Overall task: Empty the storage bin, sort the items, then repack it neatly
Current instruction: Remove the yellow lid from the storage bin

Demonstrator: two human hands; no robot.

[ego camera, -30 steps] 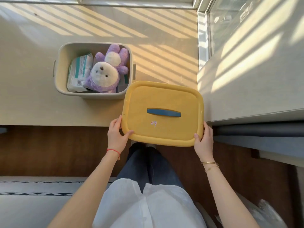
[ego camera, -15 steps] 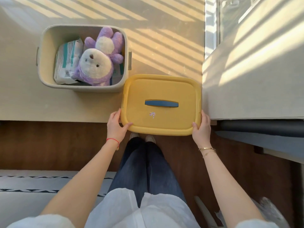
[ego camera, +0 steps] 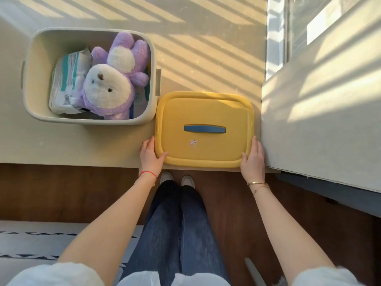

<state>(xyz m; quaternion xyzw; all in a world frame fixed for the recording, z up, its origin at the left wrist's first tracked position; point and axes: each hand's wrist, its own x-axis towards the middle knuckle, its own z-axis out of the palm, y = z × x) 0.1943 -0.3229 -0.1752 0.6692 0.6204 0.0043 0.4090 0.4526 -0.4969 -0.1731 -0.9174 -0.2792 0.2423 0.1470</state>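
Observation:
A cream storage bin [ego camera: 31, 58] stands open on the beige table [ego camera: 82, 145]. Inside it lie a purple and white plush toy [ego camera: 111, 83] and a white and teal wipes pack [ego camera: 66, 81]; other items beneath them are mostly hidden. The yellow lid [ego camera: 206, 112] with a blue handle [ego camera: 204, 129] lies flat on the table to the right of the bin. My left hand [ego camera: 150, 156] grips the lid's near left corner. My right hand [ego camera: 253, 157] holds its near right corner.
A tall pale block [ego camera: 321, 120] rises right beside the lid, with a window [ego camera: 292, 27] behind it. The table's front edge runs just under my hands. Below are a dark wood floor [ego camera: 61, 193] and a patterned rug [ego camera: 31, 240].
The lid has gone down and away from me onto the table beside the bin, my hands still on its near corners. The view has tilted so the bin sits lower in frame.

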